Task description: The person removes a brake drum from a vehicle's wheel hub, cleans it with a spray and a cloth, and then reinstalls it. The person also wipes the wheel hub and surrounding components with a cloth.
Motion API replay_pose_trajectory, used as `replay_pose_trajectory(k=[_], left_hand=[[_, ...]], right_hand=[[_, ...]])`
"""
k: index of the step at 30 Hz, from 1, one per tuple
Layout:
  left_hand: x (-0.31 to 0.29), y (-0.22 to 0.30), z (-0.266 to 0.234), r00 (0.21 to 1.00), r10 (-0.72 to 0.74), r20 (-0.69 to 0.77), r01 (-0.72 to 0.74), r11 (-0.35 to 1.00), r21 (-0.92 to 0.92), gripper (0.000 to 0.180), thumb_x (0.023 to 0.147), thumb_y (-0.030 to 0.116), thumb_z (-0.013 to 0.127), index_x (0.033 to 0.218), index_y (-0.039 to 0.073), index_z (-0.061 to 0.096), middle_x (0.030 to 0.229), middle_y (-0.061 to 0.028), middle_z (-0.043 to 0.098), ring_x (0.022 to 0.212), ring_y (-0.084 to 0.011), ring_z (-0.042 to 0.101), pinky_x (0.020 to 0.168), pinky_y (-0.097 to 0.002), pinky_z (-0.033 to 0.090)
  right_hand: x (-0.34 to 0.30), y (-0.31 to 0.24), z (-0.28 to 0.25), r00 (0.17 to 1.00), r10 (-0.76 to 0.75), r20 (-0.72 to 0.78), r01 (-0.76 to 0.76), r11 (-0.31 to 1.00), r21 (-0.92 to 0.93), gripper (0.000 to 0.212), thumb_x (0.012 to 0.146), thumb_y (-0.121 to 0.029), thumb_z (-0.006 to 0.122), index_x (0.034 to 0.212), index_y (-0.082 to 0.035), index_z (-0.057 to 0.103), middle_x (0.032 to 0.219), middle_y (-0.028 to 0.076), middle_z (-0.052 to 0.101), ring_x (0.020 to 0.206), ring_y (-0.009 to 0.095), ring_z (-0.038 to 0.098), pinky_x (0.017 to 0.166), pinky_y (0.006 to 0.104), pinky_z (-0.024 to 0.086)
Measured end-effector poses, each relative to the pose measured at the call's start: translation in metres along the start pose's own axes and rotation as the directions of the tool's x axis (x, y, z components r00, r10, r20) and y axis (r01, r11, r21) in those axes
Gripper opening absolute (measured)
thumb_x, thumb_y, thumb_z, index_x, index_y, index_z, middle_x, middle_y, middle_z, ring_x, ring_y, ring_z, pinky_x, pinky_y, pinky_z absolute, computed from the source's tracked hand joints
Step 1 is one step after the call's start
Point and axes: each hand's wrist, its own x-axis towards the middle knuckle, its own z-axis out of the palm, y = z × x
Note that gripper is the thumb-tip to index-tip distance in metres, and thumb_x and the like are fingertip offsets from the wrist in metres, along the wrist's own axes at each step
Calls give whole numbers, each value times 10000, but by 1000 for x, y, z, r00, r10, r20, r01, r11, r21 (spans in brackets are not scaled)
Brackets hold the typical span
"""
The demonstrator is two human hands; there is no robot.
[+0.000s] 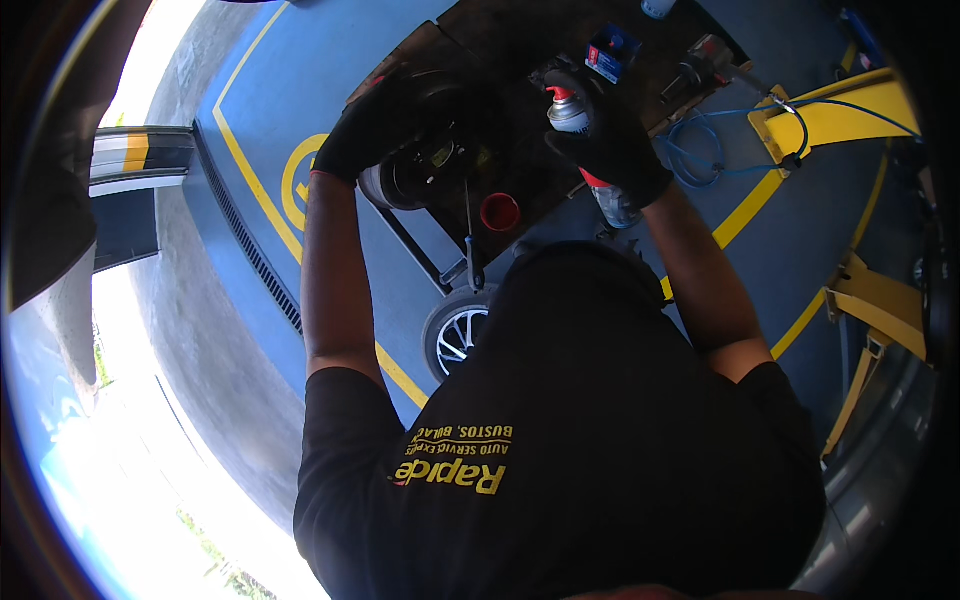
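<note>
My right hand [625,135], in a black glove, is wrapped around an aerosol can [568,112] held at a tilt. The can's red nozzle end points up past the fingers, and its lower body shows below the palm. My left hand [365,130], also gloved in black, reaches to a dark round metal part [385,188] with a silvery rim. Its fingers are lost in the dark there. Between the hands, nearer to me, sits a red round cup [500,212]. Beside the cup lies a long thin tool [469,235] with a handle.
A dark work surface [540,185] spreads under the hands. On it are a blue box [612,52] and an impact wrench [708,60] at the far right. A blue air hose [700,172] coils near a yellow lift arm [850,113]. A spoked wheel [458,335] is close to my body.
</note>
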Motion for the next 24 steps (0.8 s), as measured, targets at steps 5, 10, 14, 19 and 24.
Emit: replay_pose_trajectory(k=[5, 10, 14, 19, 24], left_hand=[[3, 21, 16, 992, -82, 96, 42, 932, 361, 632, 892, -1, 790, 1498, 59, 619, 1346, -146, 740, 1239, -323, 718, 1060, -413, 591], [-27, 58, 47, 992, -56, 116, -65, 554, 830, 755, 780, -179, 704, 1482, 95, 647, 1411, -167, 687, 1377, -396, 595, 1158, -505, 497], [-53, 48, 48, 997, 64, 36, -71, 713, 698, 618, 793, -140, 687, 1353, 116, 735, 1451, -174, 649, 1458, -426, 494, 1234, -588, 361], [-78, 3, 19, 979, 176, -104, -134, 937, 323, 383, 944, 10, 658, 1312, 47, 757, 1536, -135, 605, 1454, -388, 523, 1241, -504, 391], [-93, -39, 27, 830, 156, -535, 78, 918, 388, 461, 1033, 180, 671, 1455, 0, 626, 1493, -165, 630, 1438, -325, 558, 1232, -455, 417]], right_hand=[[-9, 0, -12, 992, 115, 46, -121, 980, 157, 726, 854, -183, 873, 1508, -115, 565, 1504, 158, 625, 1364, 352, 616, 1128, 459, 510], [-15, 17, -26, 989, 145, 20, -146, 972, 186, 711, 892, -252, 864, 1517, -100, 560, 1481, 140, 649, 1286, 304, 666, 1091, 438, 530], [-8, 12, -33, 991, 134, 24, -136, 969, 206, 724, 835, -176, 871, 1496, -122, 580, 1451, 162, 661, 1308, 359, 659, 1099, 455, 538], [5, -7, 5, 998, -9, 56, -2, 979, 202, 736, 811, -167, 889, 1488, -142, 600, 1378, 160, 690, 1237, 373, 694, 1038, 470, 574], [35, -53, 30, 985, -3, 174, -53, 947, 317, 712, 839, -149, 889, 1498, -153, 619, 1361, 146, 687, 1219, 368, 702, 1011, 461, 588]])
